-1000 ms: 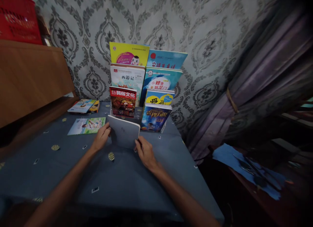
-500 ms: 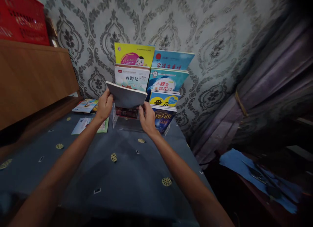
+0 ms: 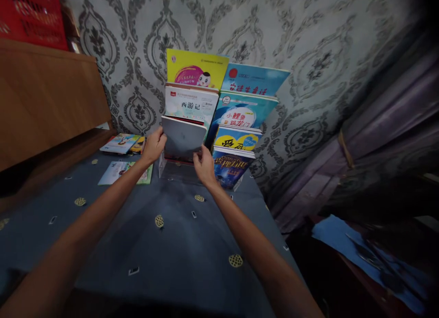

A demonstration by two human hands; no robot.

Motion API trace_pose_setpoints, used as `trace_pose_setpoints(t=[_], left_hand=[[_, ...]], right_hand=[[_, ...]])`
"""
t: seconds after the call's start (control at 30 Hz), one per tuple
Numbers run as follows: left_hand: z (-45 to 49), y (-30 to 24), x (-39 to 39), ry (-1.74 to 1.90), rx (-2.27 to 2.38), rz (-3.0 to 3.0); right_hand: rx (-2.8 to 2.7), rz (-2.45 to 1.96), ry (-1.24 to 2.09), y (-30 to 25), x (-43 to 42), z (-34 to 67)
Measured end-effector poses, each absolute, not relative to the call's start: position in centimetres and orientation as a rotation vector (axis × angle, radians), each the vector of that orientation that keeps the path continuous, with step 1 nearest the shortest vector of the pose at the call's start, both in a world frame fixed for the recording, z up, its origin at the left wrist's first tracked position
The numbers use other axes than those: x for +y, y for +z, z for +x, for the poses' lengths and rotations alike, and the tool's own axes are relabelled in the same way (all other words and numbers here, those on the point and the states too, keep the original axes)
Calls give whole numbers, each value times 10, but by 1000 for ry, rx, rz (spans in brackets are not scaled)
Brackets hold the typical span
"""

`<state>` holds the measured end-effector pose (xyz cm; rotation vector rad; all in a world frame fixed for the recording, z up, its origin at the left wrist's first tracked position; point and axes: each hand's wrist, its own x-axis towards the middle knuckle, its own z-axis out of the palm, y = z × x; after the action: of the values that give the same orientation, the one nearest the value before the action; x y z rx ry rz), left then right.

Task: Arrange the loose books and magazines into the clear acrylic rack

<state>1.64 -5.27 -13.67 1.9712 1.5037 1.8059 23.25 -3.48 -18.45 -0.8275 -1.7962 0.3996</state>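
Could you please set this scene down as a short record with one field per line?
Left hand: grips the left edge of the grey book
Right hand: grips its lower right edge
Grey book: upright before the red book; contact between them unclear
Rack's left column: yellow book highest, white book below, then red book
Rack's right column: dark blue book lowest
Rack: clear, on a patterned tablecloth
Lying left of rack: pale green-blue book, small book pile

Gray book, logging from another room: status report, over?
Gray book held up: left grip on left edge, right grip at lower right. Red book directly behind, mostly hidden, contact unclear.
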Motion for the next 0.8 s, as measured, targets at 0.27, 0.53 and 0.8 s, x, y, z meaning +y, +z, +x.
trace_pose_setpoints(t=[0.27,0.53,0.8], left_hand=[[14,-155,-51,1641,1958,2029],[15,-163,-48,1491,2112,2130],[16,-158,-45,1429,2156,2080]], right_hand=[[-1800,-906,366,-199,-27,226],[-1752,-937,395,-206,-19,224],[-1622,-991,477,-206,-13,215]])
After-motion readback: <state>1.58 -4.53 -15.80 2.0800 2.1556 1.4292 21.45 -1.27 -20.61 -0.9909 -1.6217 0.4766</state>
